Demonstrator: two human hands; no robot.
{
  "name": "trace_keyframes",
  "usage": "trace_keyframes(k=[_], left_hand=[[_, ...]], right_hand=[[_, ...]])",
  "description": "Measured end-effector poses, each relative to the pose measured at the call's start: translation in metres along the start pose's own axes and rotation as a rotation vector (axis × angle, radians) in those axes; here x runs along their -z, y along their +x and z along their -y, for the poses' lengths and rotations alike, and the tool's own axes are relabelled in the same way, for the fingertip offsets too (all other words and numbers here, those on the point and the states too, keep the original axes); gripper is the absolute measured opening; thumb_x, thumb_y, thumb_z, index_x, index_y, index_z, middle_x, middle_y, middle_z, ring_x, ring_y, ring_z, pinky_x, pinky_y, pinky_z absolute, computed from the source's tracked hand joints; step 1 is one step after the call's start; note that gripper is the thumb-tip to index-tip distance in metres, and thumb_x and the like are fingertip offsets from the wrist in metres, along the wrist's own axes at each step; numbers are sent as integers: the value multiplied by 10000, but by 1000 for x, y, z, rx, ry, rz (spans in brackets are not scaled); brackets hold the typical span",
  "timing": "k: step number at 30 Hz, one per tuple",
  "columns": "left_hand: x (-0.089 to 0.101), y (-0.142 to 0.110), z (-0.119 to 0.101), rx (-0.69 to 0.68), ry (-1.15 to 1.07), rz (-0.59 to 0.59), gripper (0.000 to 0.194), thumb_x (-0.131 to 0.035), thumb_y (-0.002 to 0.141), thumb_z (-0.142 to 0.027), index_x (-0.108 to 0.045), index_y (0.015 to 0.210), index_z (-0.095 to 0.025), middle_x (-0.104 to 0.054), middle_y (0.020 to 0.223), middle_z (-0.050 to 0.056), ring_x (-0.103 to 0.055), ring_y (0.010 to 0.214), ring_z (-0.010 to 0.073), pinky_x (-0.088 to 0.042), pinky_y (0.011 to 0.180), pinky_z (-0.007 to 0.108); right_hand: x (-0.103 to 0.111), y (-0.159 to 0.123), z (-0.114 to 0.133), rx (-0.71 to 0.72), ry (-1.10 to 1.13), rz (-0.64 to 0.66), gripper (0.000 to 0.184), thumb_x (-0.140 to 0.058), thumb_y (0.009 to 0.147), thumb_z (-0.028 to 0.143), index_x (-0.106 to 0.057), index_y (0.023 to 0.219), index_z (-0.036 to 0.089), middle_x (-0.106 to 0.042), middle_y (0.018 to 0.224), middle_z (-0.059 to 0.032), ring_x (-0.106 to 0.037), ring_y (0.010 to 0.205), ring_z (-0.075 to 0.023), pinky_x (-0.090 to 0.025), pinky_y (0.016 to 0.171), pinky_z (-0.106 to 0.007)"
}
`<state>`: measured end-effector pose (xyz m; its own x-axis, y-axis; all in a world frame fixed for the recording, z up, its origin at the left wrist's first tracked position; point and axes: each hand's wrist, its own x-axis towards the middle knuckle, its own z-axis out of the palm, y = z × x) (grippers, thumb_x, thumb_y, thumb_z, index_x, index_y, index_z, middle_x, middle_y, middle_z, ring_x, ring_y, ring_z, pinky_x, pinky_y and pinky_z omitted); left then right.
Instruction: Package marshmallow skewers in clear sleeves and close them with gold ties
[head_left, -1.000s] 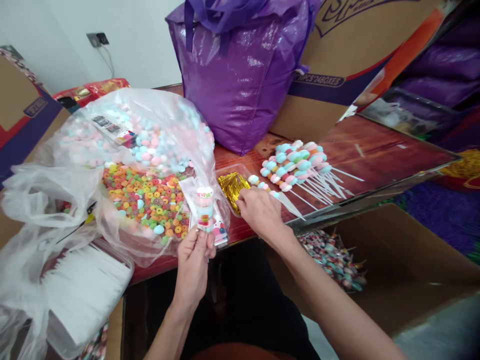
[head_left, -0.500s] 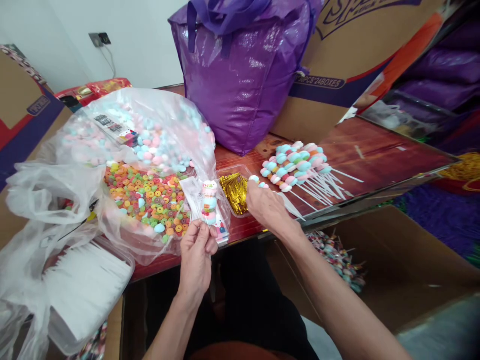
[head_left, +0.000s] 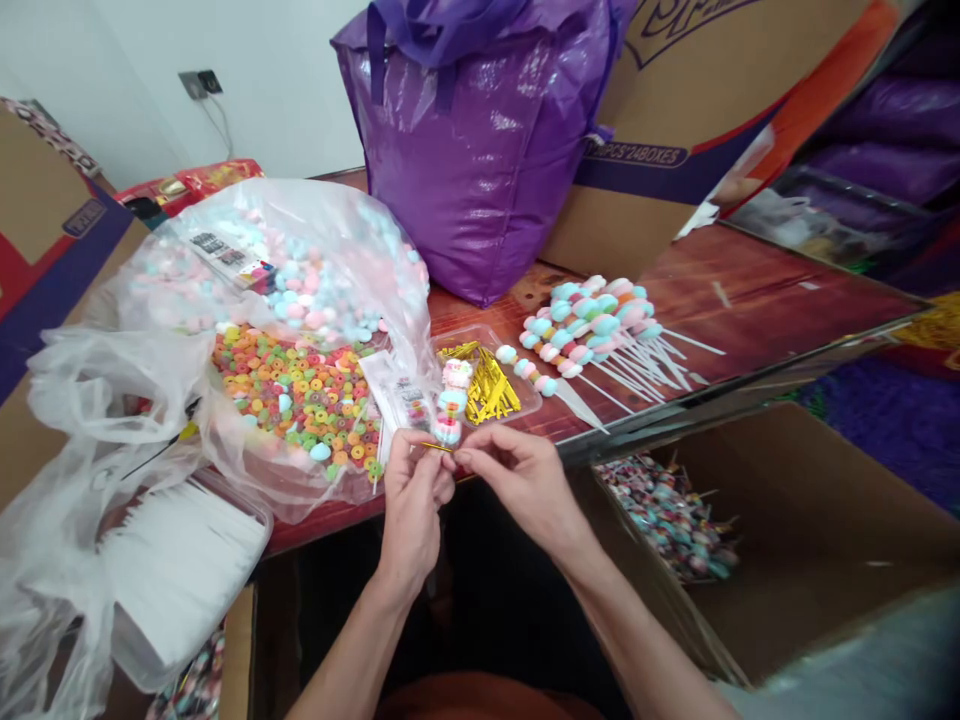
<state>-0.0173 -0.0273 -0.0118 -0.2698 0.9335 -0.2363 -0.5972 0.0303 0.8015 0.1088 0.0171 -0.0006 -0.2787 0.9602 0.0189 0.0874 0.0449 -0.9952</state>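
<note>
My left hand (head_left: 412, 510) pinches the bottom of a wrapped candy skewer (head_left: 452, 403), a stack of pastel marshmallows and gummy rings standing upright. A gold twist tie (head_left: 436, 447) lies across the gathered wrapper just below the candy. The fingertips of my right hand (head_left: 527, 482) are closed at the tie's right end. Behind my hands, more gold twist ties (head_left: 491, 388) fill a clear plastic tray (head_left: 531, 400). One unwrapped candy skewer (head_left: 529, 372) rests at the tray's right side, beside a pile of candy skewers (head_left: 592, 320) with white sticks.
Left of my hands sits a clear bag of gummy rings (head_left: 300, 405) and marshmallows (head_left: 300, 290). White sticks (head_left: 172, 570) fill a container at lower left. A purple bag (head_left: 480, 160) stands behind. Below the table's right edge, an open carton (head_left: 810, 560) contains finished-looking skewers (head_left: 667, 515).
My right hand has come from the tray of ties to my left hand, bringing a gold twist tie to the wrapper. The left hand and wrapped skewer have shifted slightly right.
</note>
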Motion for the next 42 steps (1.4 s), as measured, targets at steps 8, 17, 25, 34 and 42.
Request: trace_keyframes(k=[8, 17, 25, 34, 42], left_hand=[[0, -7, 0, -71, 110, 138, 126, -696, 863, -260, -588, 866, -195, -484, 648, -57, -344, 534, 55, -269, 496, 196], [-7, -4, 2, -19, 79, 62, 261, -787, 809, -338, -588, 803, -168, -519, 639, -50, -345, 488, 27, -252, 458, 174], [-12, -5, 2, 75, 18, 32, 349, -857, 720, -362, -583, 774, -152, -546, 628, -35, -365, 484, 20, -241, 432, 138], [-3, -3, -18, 689, -246, 343, 497, -932, 600, -333, -494, 749, -151, -331, 540, -116, -86, 462, -2, -48, 375, 102], [-12, -20, 2, 151, 198, 171, 282, -717, 855, -446, -604, 873, -188, -499, 561, -51, -352, 454, 53, -249, 434, 166]], right_hand=[[-8, -6, -2, -11, 62, -67, 262, -685, 791, 314, -568, 600, 178, -471, 522, 61, -395, 497, -87, -340, 484, -219], [-7, -21, -10, 38, 61, -71, 189, -627, 890, 320, -651, 773, 174, -621, 690, 6, -535, 626, -128, -440, 582, -238], [-12, -21, -19, 48, 112, -165, 170, -692, 864, 305, -686, 747, 182, -642, 654, 15, -543, 583, -121, -457, 567, -234], [6, -28, -24, 146, 207, 13, 237, -668, 904, 359, -588, 758, 191, -525, 746, 12, -476, 579, -104, -414, 509, -227], [3, -35, -24, 123, -33, -10, 130, -489, 982, 265, -496, 859, 222, -514, 699, 39, -503, 555, -108, -434, 507, -217]])
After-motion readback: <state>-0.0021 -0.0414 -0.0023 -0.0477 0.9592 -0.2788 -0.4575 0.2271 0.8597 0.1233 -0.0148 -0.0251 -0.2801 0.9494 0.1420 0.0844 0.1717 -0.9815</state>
